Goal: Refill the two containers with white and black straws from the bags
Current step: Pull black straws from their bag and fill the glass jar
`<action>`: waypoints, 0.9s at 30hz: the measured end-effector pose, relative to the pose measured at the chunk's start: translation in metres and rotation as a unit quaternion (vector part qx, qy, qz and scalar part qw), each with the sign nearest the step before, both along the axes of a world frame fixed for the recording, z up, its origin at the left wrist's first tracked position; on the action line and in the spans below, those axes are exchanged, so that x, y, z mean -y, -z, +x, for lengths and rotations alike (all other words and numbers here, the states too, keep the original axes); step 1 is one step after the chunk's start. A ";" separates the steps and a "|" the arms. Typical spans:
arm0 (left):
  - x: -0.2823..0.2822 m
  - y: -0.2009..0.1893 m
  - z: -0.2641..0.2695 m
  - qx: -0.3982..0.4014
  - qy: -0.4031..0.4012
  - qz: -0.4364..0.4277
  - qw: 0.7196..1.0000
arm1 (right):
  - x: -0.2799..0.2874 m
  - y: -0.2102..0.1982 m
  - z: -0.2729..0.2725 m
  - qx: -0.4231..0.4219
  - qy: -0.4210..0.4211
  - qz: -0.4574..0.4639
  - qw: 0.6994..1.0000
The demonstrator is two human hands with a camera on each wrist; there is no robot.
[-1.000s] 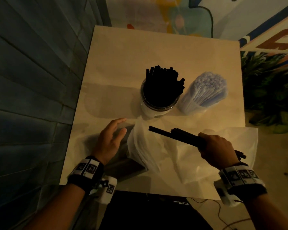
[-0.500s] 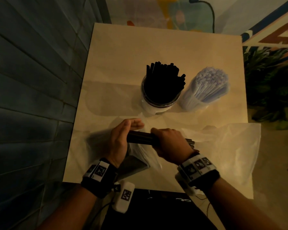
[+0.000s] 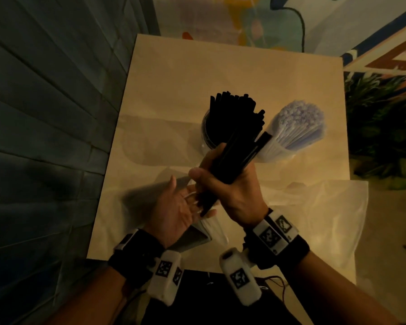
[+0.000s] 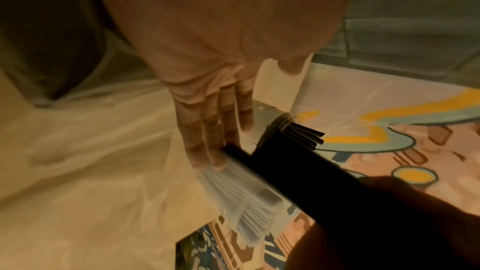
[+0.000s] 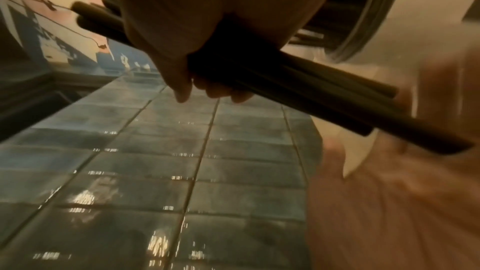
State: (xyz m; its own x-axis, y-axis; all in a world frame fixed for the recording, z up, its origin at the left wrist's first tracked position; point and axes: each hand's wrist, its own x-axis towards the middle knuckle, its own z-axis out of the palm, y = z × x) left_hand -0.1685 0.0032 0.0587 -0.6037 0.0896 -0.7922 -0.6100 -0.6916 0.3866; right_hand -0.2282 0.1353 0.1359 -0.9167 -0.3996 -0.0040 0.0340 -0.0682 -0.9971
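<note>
- The right hand (image 3: 234, 193) is wrapped tight around a bundle of black straws (image 3: 238, 158), held above the bench (image 3: 164, 90) and tilted so the top ends lean toward 1 o'clock.
- The left hand (image 3: 174, 212) lies flat, palm up, fingers straight and spread wide; the lower ends of the bundle meet its fingers (image 4: 207, 139).
- In the right wrist view the thumb and curled fingertips (image 5: 215, 90) close under the dark straws, whose ends stick out on both sides of the fist.
- The container of black straws (image 3: 230, 118) stands upright near the bench's middle, at 12 o'clock from the hands, packed full.
- The container of white straws (image 3: 295, 130) stands just beside it at 3 o'clock, also packed, its straws leaning to the right.
- A clear plastic bag (image 3: 314, 221) lies flat along the near edge of the bench, at 4 o'clock from the right hand.
- A second bag of white straws (image 4: 246, 198) lies under the left hand; in the left wrist view its fanned ends show just beyond the fingertips.
- Blue-grey wall tiles (image 3: 45, 113) run along the bench at 9 o'clock.
</note>
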 end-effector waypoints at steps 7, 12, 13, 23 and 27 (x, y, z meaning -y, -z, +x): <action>-0.012 -0.006 0.008 -0.065 0.045 -0.008 0.997 | 0.008 0.006 0.010 0.032 -0.047 -0.031 0.998; -0.015 -0.008 0.001 -0.023 0.055 -0.005 0.998 | 0.010 0.009 0.010 0.039 -0.057 0.005 0.998; -0.014 -0.007 0.000 -0.021 0.060 -0.009 0.998 | 0.011 0.009 0.009 0.029 -0.053 0.007 0.998; 0.045 0.018 -0.009 -0.150 0.184 -0.427 0.873 | -0.011 -0.018 -0.098 -0.087 0.217 -0.021 0.972; 0.080 0.043 0.014 -0.248 0.353 -0.626 0.649 | -0.007 0.010 -0.123 -0.064 0.234 0.016 0.970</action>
State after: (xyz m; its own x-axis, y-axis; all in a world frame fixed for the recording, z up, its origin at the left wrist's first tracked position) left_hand -0.1546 -0.0771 0.0158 -0.9712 -0.0434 -0.2342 -0.1888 0.7396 0.6461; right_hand -0.3509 0.1421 0.1258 -0.9914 0.0582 0.1172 -0.1183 -0.0159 -0.9928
